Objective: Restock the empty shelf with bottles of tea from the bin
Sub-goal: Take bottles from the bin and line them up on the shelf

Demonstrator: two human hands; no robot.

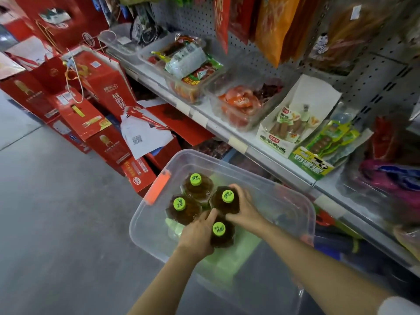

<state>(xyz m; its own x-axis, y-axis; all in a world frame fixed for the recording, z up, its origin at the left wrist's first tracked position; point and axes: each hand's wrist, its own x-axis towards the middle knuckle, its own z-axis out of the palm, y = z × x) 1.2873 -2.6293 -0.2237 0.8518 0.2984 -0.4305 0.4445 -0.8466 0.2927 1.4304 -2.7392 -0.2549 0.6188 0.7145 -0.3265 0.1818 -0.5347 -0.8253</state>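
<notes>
Gripping a tea bottle (223,235) each, left hand (198,238) and right hand (244,206) share the bin (268,285) beside red boxes (91,105).

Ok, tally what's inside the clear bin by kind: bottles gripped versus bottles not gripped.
Tea bottles gripped: 2, one by the left hand, one by the right hand.
Tea bottles not gripped: 2.
Total in the bin: 4.

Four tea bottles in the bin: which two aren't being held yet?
The two far-left bottles: back bottle and front-left bottle. The right hand grips the right one, the left hand the nearest.
</notes>
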